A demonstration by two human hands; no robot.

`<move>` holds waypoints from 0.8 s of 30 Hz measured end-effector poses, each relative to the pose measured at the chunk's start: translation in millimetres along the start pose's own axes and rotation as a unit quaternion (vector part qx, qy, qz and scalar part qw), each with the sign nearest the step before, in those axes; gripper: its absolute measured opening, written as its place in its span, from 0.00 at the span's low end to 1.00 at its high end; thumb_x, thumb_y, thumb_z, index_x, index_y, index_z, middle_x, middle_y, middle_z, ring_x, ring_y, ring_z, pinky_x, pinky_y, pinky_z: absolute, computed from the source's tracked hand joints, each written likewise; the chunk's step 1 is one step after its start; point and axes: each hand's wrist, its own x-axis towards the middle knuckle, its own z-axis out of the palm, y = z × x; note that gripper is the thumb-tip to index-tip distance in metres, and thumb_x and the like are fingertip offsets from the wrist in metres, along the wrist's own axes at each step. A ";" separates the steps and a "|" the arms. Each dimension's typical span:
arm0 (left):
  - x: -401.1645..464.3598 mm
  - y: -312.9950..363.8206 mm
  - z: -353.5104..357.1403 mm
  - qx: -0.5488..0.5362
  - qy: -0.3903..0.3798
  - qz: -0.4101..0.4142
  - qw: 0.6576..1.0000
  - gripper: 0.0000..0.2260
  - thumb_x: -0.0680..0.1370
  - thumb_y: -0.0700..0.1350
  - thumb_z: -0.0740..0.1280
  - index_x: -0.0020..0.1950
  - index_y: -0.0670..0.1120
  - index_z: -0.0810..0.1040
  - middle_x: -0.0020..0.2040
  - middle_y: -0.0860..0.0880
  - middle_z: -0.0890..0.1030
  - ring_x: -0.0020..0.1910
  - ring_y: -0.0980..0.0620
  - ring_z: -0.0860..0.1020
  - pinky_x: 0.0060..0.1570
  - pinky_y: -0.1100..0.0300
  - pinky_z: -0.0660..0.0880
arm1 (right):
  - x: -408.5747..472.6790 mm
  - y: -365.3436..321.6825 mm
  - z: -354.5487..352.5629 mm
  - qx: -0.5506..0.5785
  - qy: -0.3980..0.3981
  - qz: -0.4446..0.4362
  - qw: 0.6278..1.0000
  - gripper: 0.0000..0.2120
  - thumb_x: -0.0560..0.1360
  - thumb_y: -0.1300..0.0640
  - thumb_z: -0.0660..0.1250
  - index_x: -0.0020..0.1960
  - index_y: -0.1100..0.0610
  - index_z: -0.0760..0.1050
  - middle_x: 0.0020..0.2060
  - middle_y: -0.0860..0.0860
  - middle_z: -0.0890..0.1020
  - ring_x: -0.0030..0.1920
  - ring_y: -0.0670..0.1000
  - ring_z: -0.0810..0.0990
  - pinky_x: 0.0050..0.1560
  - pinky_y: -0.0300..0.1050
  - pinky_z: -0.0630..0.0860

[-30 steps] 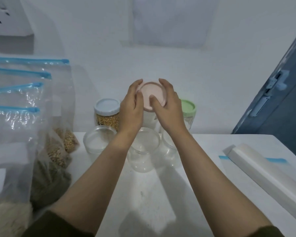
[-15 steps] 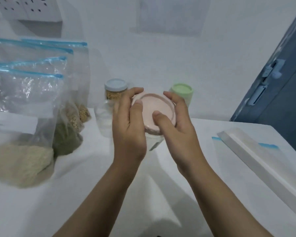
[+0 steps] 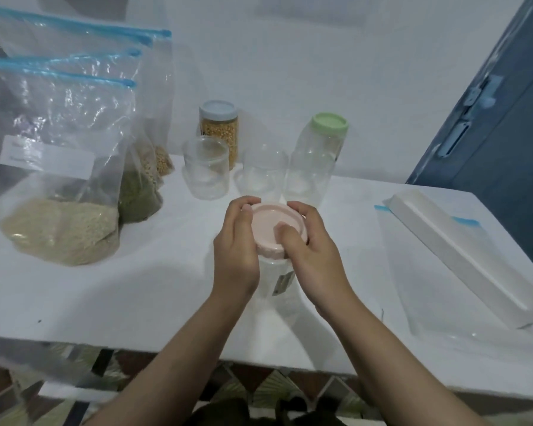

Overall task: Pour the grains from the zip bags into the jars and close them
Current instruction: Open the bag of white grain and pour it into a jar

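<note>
A clear empty jar (image 3: 279,281) with a pink lid (image 3: 266,224) stands on the white table (image 3: 136,287) in front of me. My left hand (image 3: 236,253) and my right hand (image 3: 310,256) both grip the pink lid from either side, the right thumb lying on top of it. At the left stand several zip bags: the nearest (image 3: 56,167) holds pale grain, one behind it (image 3: 139,192) holds green grain. Two open clear jars (image 3: 206,172) (image 3: 263,173) stand at the back of the table.
A jar of yellow grain with a blue lid (image 3: 218,127) and an empty jar with a green lid (image 3: 316,161) stand at the back. A long white box (image 3: 462,256) and a flat empty zip bag (image 3: 443,299) lie at the right. A blue door (image 3: 505,118) is beyond.
Both hands have brought the pink-lidded jar from the back row toward me and down onto the table. The view has tilted downward.
</note>
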 end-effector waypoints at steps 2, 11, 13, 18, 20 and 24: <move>-2.3 -0.4 -2.0 -0.005 -0.007 0.006 1.000 0.12 0.85 0.46 0.53 0.54 0.51 0.76 0.42 0.62 0.80 0.40 0.64 0.77 0.39 0.69 0.73 | -4.3 -0.2 -0.4 0.001 -0.004 0.001 1.000 0.17 0.78 0.57 0.61 0.65 0.44 0.70 0.52 0.42 0.79 0.48 0.38 0.79 0.43 0.31 0.75; 5.6 -19.3 -36.7 -0.035 -0.150 0.005 0.988 0.19 0.79 0.63 0.53 0.60 0.54 0.74 0.58 0.53 0.79 0.58 0.55 0.78 0.61 0.53 0.74 | -2.5 -4.3 5.8 -0.007 0.014 0.017 1.000 0.12 0.82 0.44 0.59 0.63 0.46 0.72 0.51 0.44 0.79 0.46 0.36 0.77 0.44 0.35 0.71; 2.6 -21.1 -48.0 -0.009 -0.192 0.022 0.981 0.25 0.76 0.68 0.53 0.67 0.56 0.71 0.62 0.61 0.76 0.63 0.62 0.74 0.60 0.67 0.71 | -8.5 0.2 9.2 0.008 0.059 0.007 0.998 0.17 0.81 0.38 0.54 0.62 0.47 0.71 0.48 0.43 0.78 0.43 0.34 0.76 0.44 0.35 0.70; -7.2 -29.2 -71.6 0.063 -0.216 0.067 0.972 0.31 0.73 0.67 0.64 0.73 0.58 0.64 0.70 0.61 0.70 0.68 0.63 0.69 0.64 0.60 0.70 | -26.1 20.9 11.0 0.046 0.029 -0.039 0.998 0.31 0.73 0.29 0.53 0.70 0.44 0.67 0.60 0.39 0.76 0.58 0.29 0.73 0.58 0.34 0.72; -9.9 -26.9 -75.8 0.082 -0.219 0.074 0.969 0.30 0.75 0.64 0.67 0.74 0.57 0.64 0.69 0.62 0.70 0.68 0.63 0.69 0.63 0.58 0.71 | -30.1 28.3 12.2 0.028 -0.002 -0.055 0.998 0.34 0.72 0.30 0.58 0.74 0.43 0.62 0.65 0.38 0.74 0.64 0.35 0.72 0.60 0.32 0.73; -10.1 -21.6 -78.7 0.073 -0.228 0.063 0.969 0.29 0.75 0.58 0.69 0.74 0.59 0.64 0.68 0.64 0.71 0.67 0.64 0.71 0.64 0.59 0.73 | -32.1 34.1 12.8 0.012 0.031 -0.066 0.997 0.31 0.74 0.36 0.62 0.74 0.41 0.59 0.62 0.40 0.77 0.61 0.37 0.76 0.54 0.32 0.74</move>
